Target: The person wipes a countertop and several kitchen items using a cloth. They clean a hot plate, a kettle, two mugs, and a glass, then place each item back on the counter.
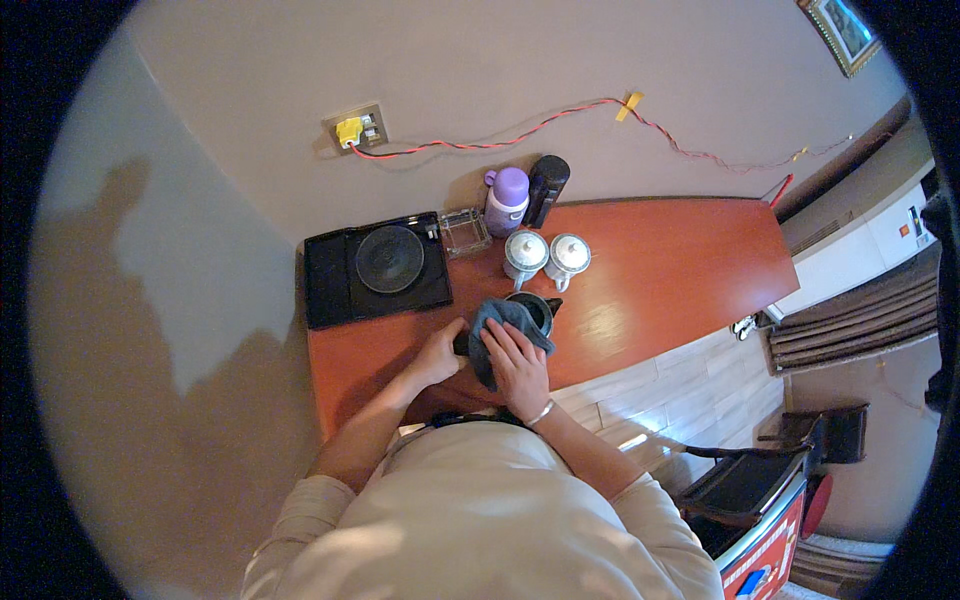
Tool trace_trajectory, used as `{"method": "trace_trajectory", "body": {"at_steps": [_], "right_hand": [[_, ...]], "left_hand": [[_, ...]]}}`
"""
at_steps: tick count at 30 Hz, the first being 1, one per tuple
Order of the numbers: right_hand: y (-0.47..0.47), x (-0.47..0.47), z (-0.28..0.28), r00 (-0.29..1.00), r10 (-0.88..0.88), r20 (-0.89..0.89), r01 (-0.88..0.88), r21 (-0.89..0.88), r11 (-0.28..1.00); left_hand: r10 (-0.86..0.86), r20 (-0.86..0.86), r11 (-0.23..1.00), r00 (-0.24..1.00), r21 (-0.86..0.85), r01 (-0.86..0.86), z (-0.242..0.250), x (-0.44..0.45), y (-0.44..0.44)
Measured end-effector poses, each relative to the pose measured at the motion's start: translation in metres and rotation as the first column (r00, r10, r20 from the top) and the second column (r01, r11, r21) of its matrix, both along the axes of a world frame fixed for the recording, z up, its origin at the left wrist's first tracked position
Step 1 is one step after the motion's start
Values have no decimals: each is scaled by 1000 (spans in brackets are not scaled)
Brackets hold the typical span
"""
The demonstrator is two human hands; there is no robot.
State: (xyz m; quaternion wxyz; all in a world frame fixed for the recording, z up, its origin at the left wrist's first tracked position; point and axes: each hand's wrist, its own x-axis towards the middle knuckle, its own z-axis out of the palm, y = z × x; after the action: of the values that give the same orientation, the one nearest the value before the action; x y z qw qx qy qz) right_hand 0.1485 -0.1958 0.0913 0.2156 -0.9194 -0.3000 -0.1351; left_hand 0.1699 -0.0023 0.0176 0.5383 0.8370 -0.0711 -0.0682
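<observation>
My left hand (441, 352) grips the black handle of a kettle (546, 321) above the near edge of the wooden tabletop. A grey-blue cloth (491, 315) is draped over the kettle's rim and side, and my right hand (517, 369) presses it there with spread fingers. The kettle's dark spout points right, and part of its open mouth shows beyond the cloth. Most of its body is hidden by the cloth and my hand. Just beyond the kettle stand two lidded white cups (526, 253) with patterned rims, side by side.
A black tray (337, 277) with a round kettle base (390, 259) lies at the left. Behind the cups are a glass ashtray (465, 231), a purple flask (508, 202) and a black bottle (547, 191). A red-black cord (517, 140) runs along the wall from a socket.
</observation>
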Motion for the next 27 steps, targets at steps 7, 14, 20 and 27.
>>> {"method": "trace_trajectory", "body": {"at_steps": [7, 14, 20, 27], "right_hand": [[48, 3, -32, 974, 196, 114, -169, -216, 962], [-9, -37, -89, 988, 155, 7, -147, -274, 950], [-14, -49, -133, 965, -264, 11, 262, 83, 961], [-27, -37, -141, 731, -621, -281, 628, 632, 454]], "left_hand": [[-70, -272, 874, 960, -480, -72, -15, -21, 29], [-257, -254, 904, 932, -404, 139, -1, -14, 39], [-328, -102, 945, 939, -15, 328, 12, -7, -1], [-191, -47, 981, 981, 10, 191, 3, -14, -41]]}}
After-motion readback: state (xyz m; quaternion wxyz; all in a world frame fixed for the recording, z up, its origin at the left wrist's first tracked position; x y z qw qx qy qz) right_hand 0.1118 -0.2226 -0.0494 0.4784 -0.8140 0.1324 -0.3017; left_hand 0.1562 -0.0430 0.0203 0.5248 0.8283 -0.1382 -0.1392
